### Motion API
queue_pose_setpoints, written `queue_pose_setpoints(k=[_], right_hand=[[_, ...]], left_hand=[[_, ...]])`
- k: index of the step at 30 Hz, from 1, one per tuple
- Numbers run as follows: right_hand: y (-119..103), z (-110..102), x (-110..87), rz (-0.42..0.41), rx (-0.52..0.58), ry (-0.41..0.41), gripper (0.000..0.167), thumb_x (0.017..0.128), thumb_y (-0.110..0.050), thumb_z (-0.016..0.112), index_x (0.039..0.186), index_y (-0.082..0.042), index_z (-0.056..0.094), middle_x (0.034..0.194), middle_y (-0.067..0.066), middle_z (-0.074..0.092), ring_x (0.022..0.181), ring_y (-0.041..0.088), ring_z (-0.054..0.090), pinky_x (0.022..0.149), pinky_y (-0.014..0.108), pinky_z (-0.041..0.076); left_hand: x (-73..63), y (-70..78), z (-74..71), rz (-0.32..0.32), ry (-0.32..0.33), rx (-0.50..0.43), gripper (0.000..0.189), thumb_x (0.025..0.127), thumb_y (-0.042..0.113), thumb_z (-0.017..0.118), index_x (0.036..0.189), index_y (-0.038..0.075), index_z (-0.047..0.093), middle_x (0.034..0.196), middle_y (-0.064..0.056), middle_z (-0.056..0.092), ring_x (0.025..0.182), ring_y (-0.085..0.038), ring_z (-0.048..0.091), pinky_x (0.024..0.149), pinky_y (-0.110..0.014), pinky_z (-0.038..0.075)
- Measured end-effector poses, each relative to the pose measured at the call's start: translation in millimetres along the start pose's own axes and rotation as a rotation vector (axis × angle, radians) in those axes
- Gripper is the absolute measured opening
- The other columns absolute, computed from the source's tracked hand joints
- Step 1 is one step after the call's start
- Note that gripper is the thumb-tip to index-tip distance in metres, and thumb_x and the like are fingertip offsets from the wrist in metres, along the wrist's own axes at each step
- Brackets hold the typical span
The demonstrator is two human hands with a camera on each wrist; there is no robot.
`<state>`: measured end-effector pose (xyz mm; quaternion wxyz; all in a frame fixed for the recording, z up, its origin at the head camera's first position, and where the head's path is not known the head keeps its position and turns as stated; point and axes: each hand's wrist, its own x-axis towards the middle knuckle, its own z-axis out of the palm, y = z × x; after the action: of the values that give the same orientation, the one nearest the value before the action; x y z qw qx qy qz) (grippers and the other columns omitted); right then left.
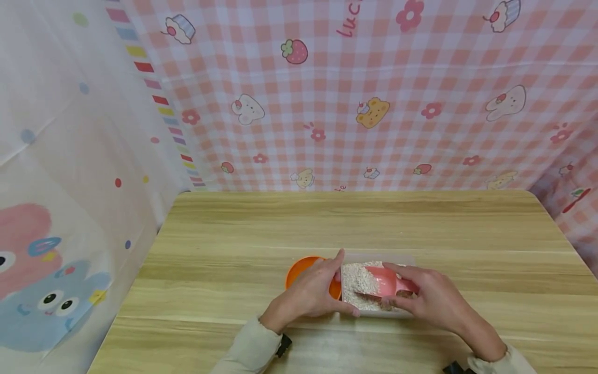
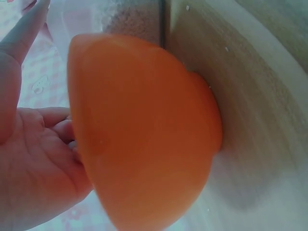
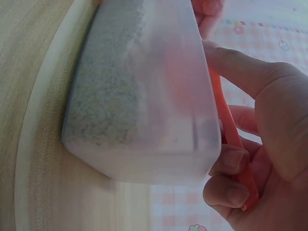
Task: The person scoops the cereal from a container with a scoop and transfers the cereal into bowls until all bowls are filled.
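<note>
A clear plastic container [image 1: 378,315] holds pale, oat-like flakes [image 1: 350,275]. My right hand [image 1: 436,298] grips the handle of a pink scoop [image 1: 386,280], which lies inside the container and carries a heap of flakes. In the right wrist view, fingers wrap round the scoop's handle [image 3: 236,139] beside the container's rim. My left hand [image 1: 310,291] spans the container's left end, thumb at the near side and index finger at the far side. Beneath that hand stands an orange bowl [image 1: 299,267], partly hidden; its outside [image 2: 139,130] fills the left wrist view.
The wooden table [image 1: 233,223] extends around the bowl and container. A few tiny flakes [image 2: 187,8] lie on it. A pink checked cloth [image 1: 327,104] hangs behind the table, and a pale printed cloth [image 1: 70,156] hangs at the left.
</note>
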<state>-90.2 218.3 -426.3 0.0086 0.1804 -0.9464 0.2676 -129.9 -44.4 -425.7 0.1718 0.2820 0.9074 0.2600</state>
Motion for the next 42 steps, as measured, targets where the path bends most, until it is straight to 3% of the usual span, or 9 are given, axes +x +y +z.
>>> queue_pose_setpoints(k=[9,17,22,28,33,38,42], right_hand=[[3,2,0.5,-0.038,0.057,0.034,0.061,0.076,-0.032,0.086,0.129,-0.011,0.067,0.108,0.007,0.072,0.072,0.006,0.047,0.062,0.022,0.039],[6,5,1.1,-0.052,0.106,0.043,0.062,0.075,-0.031,0.087,0.129,-0.009,0.067,0.108,0.007,0.072,0.068,0.004,0.046,0.059,0.02,0.038],[7,6,0.9,-0.058,0.115,0.053,0.063,0.074,-0.033,0.088,0.128,-0.009,0.067,0.101,0.002,0.07,0.064,0.002,0.041,0.055,0.02,0.036],[8,5,-0.5,-0.077,0.128,0.07,0.063,0.074,-0.034,0.087,0.128,-0.009,0.067,0.095,-0.002,0.067,0.062,0.0,0.038,0.053,0.019,0.034],[9,3,-1.2,-0.098,0.135,0.088,0.064,0.073,-0.033,0.088,0.129,-0.009,0.067,0.078,-0.008,0.055,0.058,-0.003,0.03,0.049,0.017,0.031],[10,2,-1.0,-0.11,0.151,0.095,0.064,0.072,-0.028,0.089,0.129,-0.008,0.066,0.069,-0.011,0.043,0.056,-0.004,0.029,0.047,0.016,0.03],[11,1,-0.5,-0.119,0.165,0.098,0.064,0.072,-0.023,0.089,0.129,-0.007,0.066,0.071,-0.01,0.047,0.056,-0.005,0.031,0.047,0.017,0.032]], left_hand=[[-7.0,-5.9,-7.4,0.058,0.109,-0.043,0.114,0.072,0.059,0.082,0.158,0.014,0.023,0.106,0.006,0.058,0.107,-0.014,0.049,0.091,-0.026,0.044],[-17.6,-17.5,-14.1,0.055,0.229,-0.114,0.102,0.072,0.053,0.085,0.156,0.031,0.031,0.121,0.001,0.056,0.112,-0.017,0.046,0.095,-0.04,0.046],[-25.2,-27.8,-19.6,0.029,0.266,-0.176,0.098,0.071,0.051,0.086,0.153,0.036,0.034,0.137,-0.003,0.048,0.124,-0.02,0.04,0.101,-0.05,0.044],[-34.8,-46.2,-21.3,-0.024,0.214,-0.22,0.106,0.068,0.051,0.088,0.154,0.042,0.028,0.149,-0.006,0.035,0.134,-0.025,0.031,0.103,-0.055,0.042],[-42.0,-62.2,-18.5,-0.042,0.142,-0.243,0.119,0.064,0.051,0.09,0.156,0.046,0.015,0.15,-0.009,0.034,0.134,-0.027,0.033,0.104,-0.058,0.041],[-44.8,-73.0,-13.2,-0.044,0.108,-0.269,0.124,0.063,0.05,0.091,0.158,0.04,0.012,0.15,-0.009,0.038,0.135,-0.027,0.037,0.108,-0.057,0.036],[-44.6,-78.3,-10.4,-0.04,0.073,-0.306,0.126,0.063,0.047,0.093,0.159,0.035,0.011,0.156,-0.008,0.032,0.14,-0.027,0.035,0.113,-0.057,0.03]])
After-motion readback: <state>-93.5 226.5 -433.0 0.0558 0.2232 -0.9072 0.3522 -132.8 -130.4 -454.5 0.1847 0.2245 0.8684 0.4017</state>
